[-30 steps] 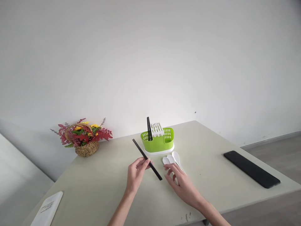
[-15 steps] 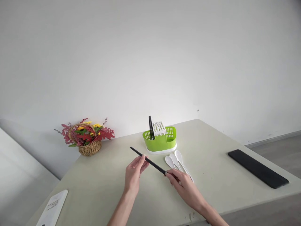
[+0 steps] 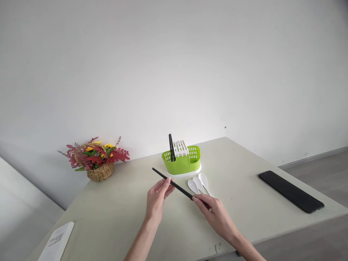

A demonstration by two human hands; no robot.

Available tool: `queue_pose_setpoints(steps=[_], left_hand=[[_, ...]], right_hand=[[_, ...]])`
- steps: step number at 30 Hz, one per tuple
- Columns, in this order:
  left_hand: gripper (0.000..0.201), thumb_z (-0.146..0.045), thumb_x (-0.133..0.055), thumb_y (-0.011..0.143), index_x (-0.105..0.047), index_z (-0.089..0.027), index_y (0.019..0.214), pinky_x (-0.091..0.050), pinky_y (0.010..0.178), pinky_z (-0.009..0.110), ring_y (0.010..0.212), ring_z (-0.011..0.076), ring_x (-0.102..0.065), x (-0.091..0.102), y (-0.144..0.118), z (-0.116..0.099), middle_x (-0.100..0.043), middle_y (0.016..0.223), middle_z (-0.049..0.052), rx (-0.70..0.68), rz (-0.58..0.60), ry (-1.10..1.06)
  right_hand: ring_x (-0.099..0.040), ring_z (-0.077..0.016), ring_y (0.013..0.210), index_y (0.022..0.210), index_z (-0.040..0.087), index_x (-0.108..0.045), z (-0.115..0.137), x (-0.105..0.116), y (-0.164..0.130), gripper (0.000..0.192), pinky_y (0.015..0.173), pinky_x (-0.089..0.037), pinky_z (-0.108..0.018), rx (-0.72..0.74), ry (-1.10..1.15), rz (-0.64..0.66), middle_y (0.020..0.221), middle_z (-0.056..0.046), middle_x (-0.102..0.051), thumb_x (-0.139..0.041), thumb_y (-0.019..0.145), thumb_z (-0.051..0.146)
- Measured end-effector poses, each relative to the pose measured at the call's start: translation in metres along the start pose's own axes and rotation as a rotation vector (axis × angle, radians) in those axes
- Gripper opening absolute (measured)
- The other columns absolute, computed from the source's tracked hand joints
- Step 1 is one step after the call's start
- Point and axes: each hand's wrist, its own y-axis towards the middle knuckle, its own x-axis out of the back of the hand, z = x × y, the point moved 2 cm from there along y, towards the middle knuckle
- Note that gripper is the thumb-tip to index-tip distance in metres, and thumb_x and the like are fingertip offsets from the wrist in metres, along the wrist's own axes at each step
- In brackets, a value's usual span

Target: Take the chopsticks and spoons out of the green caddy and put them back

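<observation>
A: Chopsticks (image 3: pixel 176 186), black, look like a pair held together, up off the bench (image 3: pixel 244 203). Both hands on them.

B: Which hand where?

A: Left hand (image 3: pixel 157 197) pinches them near the middle, fingers closed around the sticks. Right hand (image 3: pixel 214 214) grips the near right end, fingertips closed on it. A ring shows on one right finger.

B: Angle?

A: Slanted, far left end higher, near right end lower, in the right hand. Far tip points up left, free in the air.

B: What's around?

A: White spoons (image 3: pixel 198 184), three, lying side by side on the bench just beyond the right hand, bowls toward the far side. Can't tell if the hand touches their handles. Behind them a green cutlery caddy (image 3: pixel 181 163) on a white base, white rack piece in the middle. More black chopsticks (image 3: pixel 171 146) stand upright in its left compartment.

B: Further out?

A: Wicker flower basket (image 3: pixel 95 161) with red leaves and yellow flowers, far left on the bench, well apart from the hands. Black flat slab (image 3: pixel 290 191) at the right edge, lying diagonal. White printed sheet (image 3: pixel 56 241) near left corner. Plain white wall (image 3: pixel 174 65) behind, grey floor at far right.
</observation>
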Motion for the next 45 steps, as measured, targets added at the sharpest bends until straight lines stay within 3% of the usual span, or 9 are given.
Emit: queue_pose_setpoints(steps=[5,9,12,15,19,24,30,38,45], left_hand=[[0.042,-0.046,-0.09,0.07,-0.08,-0.013,0.095,-0.06,0.102,0.041,0.099,0.026,-0.076,0.003,-0.004,-0.004,-0.08,0.101,0.012,-0.026,-0.001,0.038],[0.039,-0.041,-0.09,0.071,-0.08,-0.012,0.096,-0.061,0.102,0.04,0.097,0.0234,-0.076,0.018,0.009,-0.025,-0.08,0.101,0.011,-0.11,-0.076,-0.014],[0.032,-0.031,-0.091,0.071,-0.079,-0.012,0.094,-0.061,0.1,0.037,0.093,0.0192,-0.076,0.036,0.027,-0.059,-0.08,0.1,0.009,-0.262,-0.223,-0.096],[0.025,-0.026,-0.088,0.075,-0.078,-0.013,0.094,-0.06,0.101,0.037,0.094,0.0174,-0.076,0.049,0.049,-0.095,-0.08,0.101,0.008,-0.427,-0.302,-0.162],[0.031,-0.032,-0.086,0.077,-0.076,-0.011,0.099,-0.06,0.1,0.041,0.094,0.02,-0.077,0.044,0.086,-0.114,-0.079,0.104,0.011,-0.589,-0.333,-0.078],[0.042,-0.04,-0.087,0.072,-0.075,-0.01,0.098,-0.064,0.093,0.043,0.09,0.0237,-0.078,0.018,0.139,-0.095,-0.08,0.096,0.013,-0.68,-0.239,0.147],[0.039,-0.05,-0.081,0.075,-0.076,-0.015,0.092,-0.065,0.085,0.037,0.083,0.0242,-0.078,-0.005,0.184,-0.067,-0.081,0.094,0.011,-0.597,-0.094,0.516],[0.036,-0.052,-0.083,0.071,-0.078,-0.019,0.084,-0.063,0.074,0.038,0.073,0.0261,-0.077,-0.011,0.216,-0.042,-0.081,0.088,0.009,-0.507,-0.021,0.722],[0.029,-0.051,-0.08,0.074,-0.079,-0.023,0.083,-0.057,0.089,0.038,0.09,0.0285,-0.076,-0.018,0.225,-0.039,-0.081,0.091,0.007,-0.539,-0.05,0.847]], right_hand=[[-0.053,-0.018,0.069,0.104,0.026,-0.076,0.003,-0.005,0.001,0.053,0.064,-0.045,-0.029,-0.003,0.014,0.021,0.083,-0.004,-0.068,-0.037,0.102,0.062],[-0.052,-0.0162,0.067,0.122,0.026,-0.068,-0.005,-0.001,0.001,0.048,0.063,-0.045,-0.028,-0.012,0.051,0.055,0.08,-0.001,-0.062,-0.042,0.101,0.06],[-0.051,-0.0133,0.062,0.129,0.025,-0.061,-0.026,0.019,-0.001,0.048,0.062,-0.046,-0.026,-0.048,0.125,0.025,0.08,0.001,-0.059,-0.045,0.1,0.059],[-0.053,-0.0133,0.06,0.126,0.023,-0.061,-0.059,0.049,-0.007,0.049,0.061,-0.047,-0.026,-0.123,0.134,-0.101,0.075,0.002,-0.057,-0.048,0.098,0.061],[-0.055,-0.015,0.058,0.128,0.023,-0.06,-0.099,0.076,-0.016,0.054,0.057,-0.047,-0.027,-0.245,0.084,-0.202,0.073,0.002,-0.059,-0.049,0.095,0.065],[-0.057,-0.0166,0.062,0.132,0.025,-0.056,-0.113,0.078,-0.021,0.054,0.061,-0.048,-0.028,-0.296,0.047,-0.182,0.075,0.002,-0.06,-0.046,0.096,0.064],[-0.056,-0.0166,0.061,0.13,0.026,-0.057,-0.111,0.073,-0.018,0.049,0.063,-0.047,-0.028,-0.293,-0.068,-0.163,0.072,0.002,-0.061,-0.044,0.098,0.06],[-0.057,-0.0168,0.061,0.13,0.027,-0.058,-0.115,0.073,-0.018,0.048,0.062,-0.047,-0.027,-0.334,-0.101,-0.157,0.071,0.003,-0.062,-0.045,0.097,0.061],[-0.056,-0.0171,0.061,0.13,0.027,-0.056,-0.115,0.074,-0.018,0.048,0.063,-0.047,-0.028,-0.329,-0.126,-0.159,0.071,0.002,-0.06,-0.042,0.099,0.06]])
